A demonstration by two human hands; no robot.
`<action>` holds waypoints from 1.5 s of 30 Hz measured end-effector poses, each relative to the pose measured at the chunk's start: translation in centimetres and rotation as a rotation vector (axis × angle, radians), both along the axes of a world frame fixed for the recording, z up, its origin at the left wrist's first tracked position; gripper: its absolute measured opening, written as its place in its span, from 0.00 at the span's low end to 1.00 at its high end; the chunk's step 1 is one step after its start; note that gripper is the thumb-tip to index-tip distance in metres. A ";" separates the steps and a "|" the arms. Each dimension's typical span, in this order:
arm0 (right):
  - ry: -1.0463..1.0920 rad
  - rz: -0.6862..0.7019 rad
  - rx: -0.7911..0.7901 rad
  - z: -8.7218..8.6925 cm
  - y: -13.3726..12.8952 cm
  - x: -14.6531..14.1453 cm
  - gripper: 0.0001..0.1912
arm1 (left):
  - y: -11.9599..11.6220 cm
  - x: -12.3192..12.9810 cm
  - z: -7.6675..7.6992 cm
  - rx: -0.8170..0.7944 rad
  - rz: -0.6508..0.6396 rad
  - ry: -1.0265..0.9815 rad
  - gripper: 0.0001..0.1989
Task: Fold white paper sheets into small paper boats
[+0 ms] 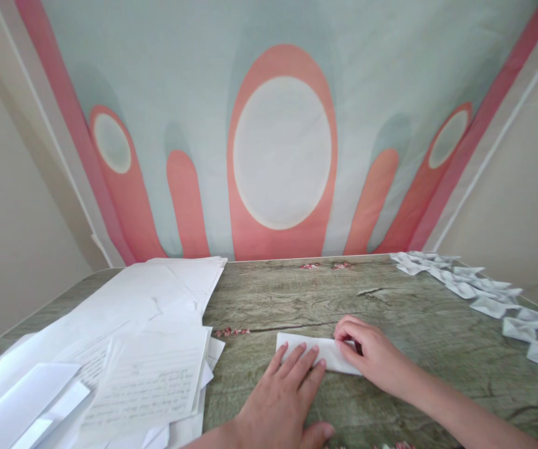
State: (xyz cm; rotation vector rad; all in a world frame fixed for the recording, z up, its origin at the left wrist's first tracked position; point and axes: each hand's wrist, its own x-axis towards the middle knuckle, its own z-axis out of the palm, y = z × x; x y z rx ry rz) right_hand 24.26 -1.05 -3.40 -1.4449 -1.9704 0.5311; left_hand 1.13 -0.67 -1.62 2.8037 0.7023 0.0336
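Note:
A folded white strip of paper (327,350) lies flat on the wood-patterned table in front of me. My left hand (282,393) rests on its left part with the fingers stretched out and the thumb apart. At the strip's right end is my right hand (366,349), its fingers curled in against the paper. The thumb and forefinger press together there, and the fingertips partly hide that end of the strip.
Sheets of white paper (123,312) are piled along the left side, with a handwritten stack (151,380) on top nearer me. Several folded paper pieces (488,307) line the table's right edge. Behind the wooden table (278,296) stands a patterned wall (282,243).

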 end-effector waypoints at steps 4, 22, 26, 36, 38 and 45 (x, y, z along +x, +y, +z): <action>-0.011 -0.007 -0.007 0.0 0.1 -0.1 0.06 | 0.0 -0.1 -0.3 0.029 -0.006 -0.019 0.33; -0.040 -0.037 -0.002 -0.4 -0.4 0.0 0.06 | 0.0 -0.2 -0.4 -0.008 0.009 -0.015 0.33; -0.074 -0.010 0.028 -0.2 -0.5 0.0 0.05 | 0.0 -0.1 -0.4 -0.008 0.014 -0.014 0.33; -0.059 -0.025 -0.024 0.1 -0.4 0.1 0.06 | -0.2 0.0 -0.2 -0.016 0.021 -0.020 0.32; -0.042 -0.030 -0.047 0.2 -0.4 0.1 0.05 | -0.2 -0.1 -0.2 -0.019 0.021 -0.018 0.33; -0.023 -0.036 -0.066 0.0 -0.4 0.1 0.04 | -0.3 0.0 -0.2 -0.003 0.029 -0.021 0.33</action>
